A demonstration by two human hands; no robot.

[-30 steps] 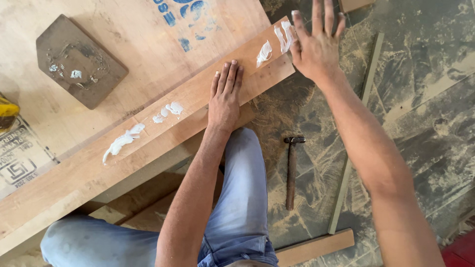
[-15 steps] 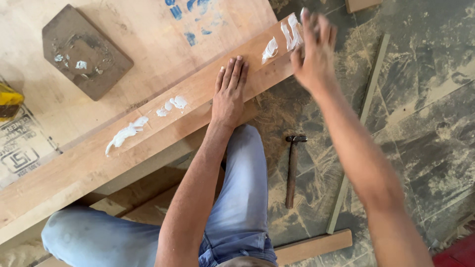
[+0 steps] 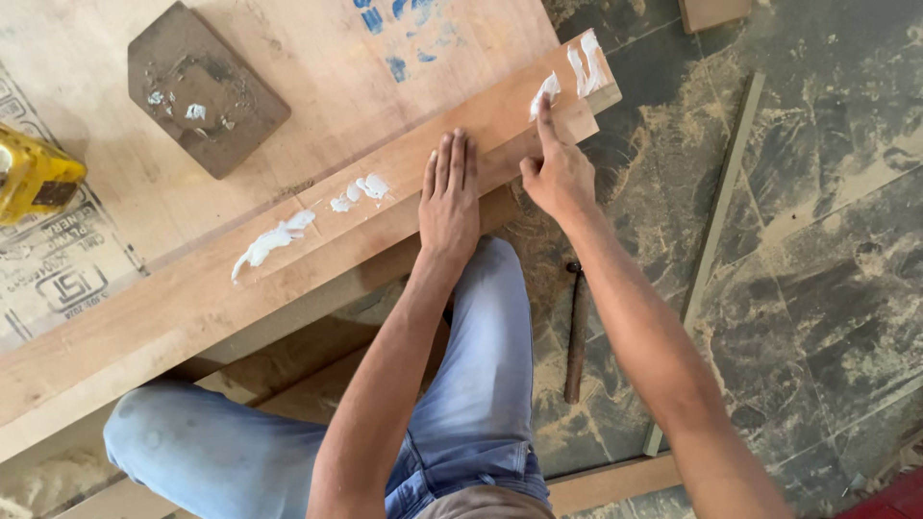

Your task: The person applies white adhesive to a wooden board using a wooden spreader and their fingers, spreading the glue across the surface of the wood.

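Head view: a long wooden strip lies flat on a plywood sheet, its long axis running from lower left to upper right, with its far end jutting out over the dusty floor. White glue sits on it in three patches: one near the left, one at mid-length, one at the far right end. The right hand is the nearer to that end patch; its index finger is stretched out with the tip touching the glue, the other fingers curled in, grasping nothing. The glue lies just up and right of that hand along the strip. The left hand presses flat on the strip at mid-length, fingers straight and together, holding nothing, between the middle and end patches. A dark block smeared with glue rests on the sheet well apart, a yellow object at the left edge. A hammer lies on the floor beside the knee.
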